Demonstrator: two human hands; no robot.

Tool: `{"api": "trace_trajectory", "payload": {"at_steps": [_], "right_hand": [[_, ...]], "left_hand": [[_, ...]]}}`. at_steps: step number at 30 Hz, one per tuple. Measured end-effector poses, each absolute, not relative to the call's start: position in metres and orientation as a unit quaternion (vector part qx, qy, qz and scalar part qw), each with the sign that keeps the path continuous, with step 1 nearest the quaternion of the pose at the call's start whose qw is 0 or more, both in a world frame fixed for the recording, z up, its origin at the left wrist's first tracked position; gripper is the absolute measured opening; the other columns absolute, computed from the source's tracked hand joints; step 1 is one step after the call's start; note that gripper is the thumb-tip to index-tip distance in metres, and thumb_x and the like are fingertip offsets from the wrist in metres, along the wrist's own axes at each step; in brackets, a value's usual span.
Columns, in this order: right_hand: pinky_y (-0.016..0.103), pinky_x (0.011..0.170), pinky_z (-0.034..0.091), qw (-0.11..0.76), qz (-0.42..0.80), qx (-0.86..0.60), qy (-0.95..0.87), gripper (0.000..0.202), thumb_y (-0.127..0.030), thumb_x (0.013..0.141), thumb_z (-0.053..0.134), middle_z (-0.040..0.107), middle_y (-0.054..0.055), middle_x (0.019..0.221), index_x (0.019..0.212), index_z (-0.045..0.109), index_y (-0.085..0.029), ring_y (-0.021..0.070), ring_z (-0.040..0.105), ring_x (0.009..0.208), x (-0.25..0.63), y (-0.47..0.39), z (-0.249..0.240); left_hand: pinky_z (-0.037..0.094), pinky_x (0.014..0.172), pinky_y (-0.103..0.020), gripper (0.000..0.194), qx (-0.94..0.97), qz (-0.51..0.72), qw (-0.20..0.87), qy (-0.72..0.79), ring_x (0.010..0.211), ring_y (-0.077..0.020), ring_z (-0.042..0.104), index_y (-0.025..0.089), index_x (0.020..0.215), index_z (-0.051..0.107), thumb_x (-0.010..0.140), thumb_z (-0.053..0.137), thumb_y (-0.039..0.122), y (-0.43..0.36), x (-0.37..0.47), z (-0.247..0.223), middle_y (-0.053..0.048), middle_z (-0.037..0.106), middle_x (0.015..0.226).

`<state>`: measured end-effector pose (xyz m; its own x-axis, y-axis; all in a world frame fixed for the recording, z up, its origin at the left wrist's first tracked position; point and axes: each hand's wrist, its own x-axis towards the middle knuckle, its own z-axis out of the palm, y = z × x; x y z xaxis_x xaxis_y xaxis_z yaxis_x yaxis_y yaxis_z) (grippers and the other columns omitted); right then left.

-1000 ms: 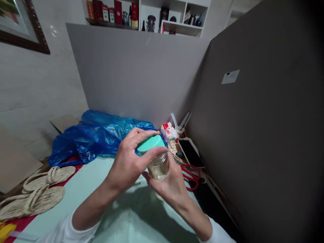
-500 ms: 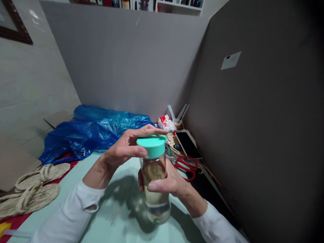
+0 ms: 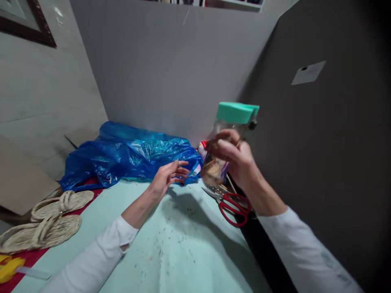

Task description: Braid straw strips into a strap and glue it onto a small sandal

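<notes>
My right hand [image 3: 235,152] is wrapped round a clear water bottle [image 3: 214,173] with a mint-green lid [image 3: 235,112]. The bottle is raised off the table at the right, slightly tilted, its lid closed and its lower part see-through. My left hand [image 3: 169,175] is empty, fingers apart, over the table near the blue plastic bag [image 3: 131,154]. Below my right hand lie red-handled scissors [image 3: 235,209], blades pointing left.
A pair of woven straw sandals [image 3: 55,215] lies at the left on red cloth. A yellow tool [image 3: 12,268] sits at the lower left corner. Small dark crumbs dot the pale green tabletop [image 3: 174,260]. Grey partitions [image 3: 180,73] stand behind and to the right.
My left hand has let go of the lid and moved down. My right hand has lifted the bottle up and to the right. The view has shifted slightly.
</notes>
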<state>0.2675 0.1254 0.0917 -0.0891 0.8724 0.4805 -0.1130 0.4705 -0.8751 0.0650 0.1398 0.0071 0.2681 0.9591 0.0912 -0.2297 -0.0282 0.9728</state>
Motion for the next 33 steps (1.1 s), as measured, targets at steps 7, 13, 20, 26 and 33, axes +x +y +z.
{"api": "trace_trajectory", "payload": {"at_steps": [7,13,20,26,33], "right_hand": [[0.039,0.086,0.054,0.669,0.246,-0.415,-0.566,0.037,-0.039,0.066,0.078,0.059,0.0,0.089,0.087,0.051,-0.024,0.0184,0.065,0.085,0.305,0.258,0.11],[0.04,0.086,0.054,0.651,0.236,-0.438,-0.574,0.045,-0.037,0.064,0.081,0.065,0.004,0.1,0.096,0.054,-0.02,0.0209,0.065,0.094,0.298,0.339,0.084],[0.04,0.083,0.055,0.595,0.216,-0.492,-0.597,0.029,-0.033,0.094,0.059,0.064,0.008,0.114,0.117,0.06,-0.015,0.02,0.064,0.097,0.269,0.4,0.036],[0.041,0.084,0.055,0.558,0.223,-0.54,-0.59,0.032,-0.034,0.094,0.06,0.062,0.009,0.118,0.121,0.059,-0.015,0.0209,0.064,0.1,0.254,0.428,-0.011],[0.042,0.085,0.055,0.515,0.212,-0.606,-0.568,0.033,-0.034,0.094,0.059,0.062,0.009,0.119,0.122,0.058,-0.016,0.0213,0.064,0.101,0.254,0.43,-0.04]], "left_hand": [[0.041,0.055,-0.025,0.038,0.565,0.47,0.509,0.448,0.056,-0.0135,0.054,0.011,0.084,0.072,0.085,0.057,0.046,0.151,0.073,-0.054,-0.004,0.063,0.066],[0.042,0.062,-0.026,0.033,0.624,0.428,0.456,0.468,0.059,-0.0148,0.056,0.016,0.076,0.073,0.088,0.054,0.04,0.151,0.074,-0.064,-0.002,0.065,0.066],[0.043,0.062,-0.027,0.034,0.651,0.396,0.442,0.474,0.061,-0.0146,0.056,0.017,0.082,0.075,0.091,0.049,0.036,0.153,0.073,-0.06,-0.002,0.065,0.07],[0.046,0.063,-0.025,0.027,0.656,0.378,0.44,0.483,0.064,-0.0139,0.059,0.018,0.089,0.077,0.088,0.052,0.026,0.153,0.073,-0.061,-0.003,0.066,0.075],[0.047,0.062,-0.024,0.024,0.653,0.374,0.444,0.486,0.065,-0.0135,0.06,0.019,0.088,0.077,0.086,0.052,0.022,0.153,0.073,-0.06,-0.002,0.067,0.076]]}}
